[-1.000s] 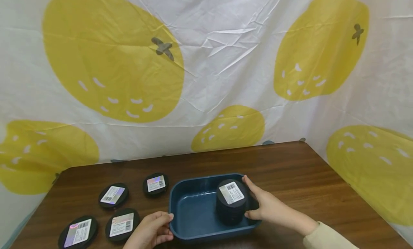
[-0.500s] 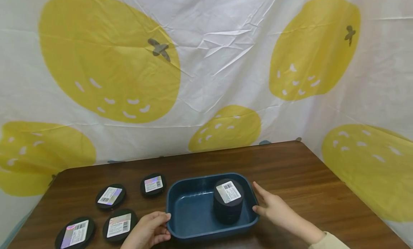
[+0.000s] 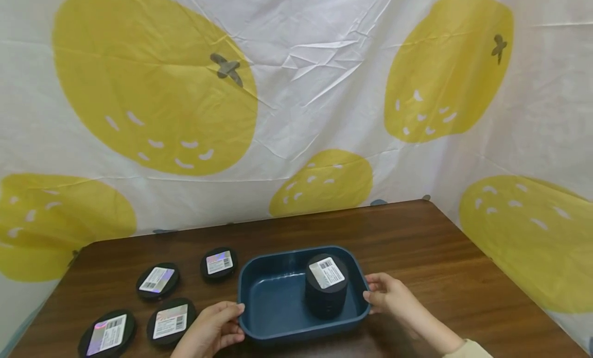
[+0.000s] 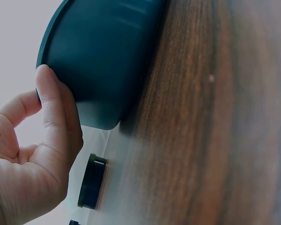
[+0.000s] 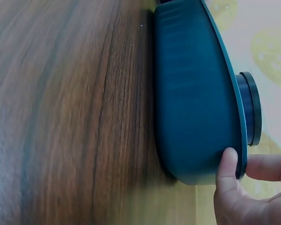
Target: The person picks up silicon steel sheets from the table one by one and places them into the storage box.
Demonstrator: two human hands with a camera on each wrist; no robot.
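Blue tray [image 3: 273, 304] holds a black stack [image 3: 326, 296] toward its right. Left hand [image 3: 210, 327] pinches its left end, right hand [image 3: 394, 299] its right.

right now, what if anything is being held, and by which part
The blue tray, by its rim: the left hand pinches it at the left end, the right hand at the right.

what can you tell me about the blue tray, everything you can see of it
The tray is dark blue, a rounded rectangle with a flat floor, raised walls and a thin rim. It looks smooth and slightly glossy, perhaps plastic. It stands upright, apparently on the brown wooden table, long sides running left to right. A black cylindrical stack stands in its right half. The person's left grip pinches its left rim; the right grip pinches its right rim.
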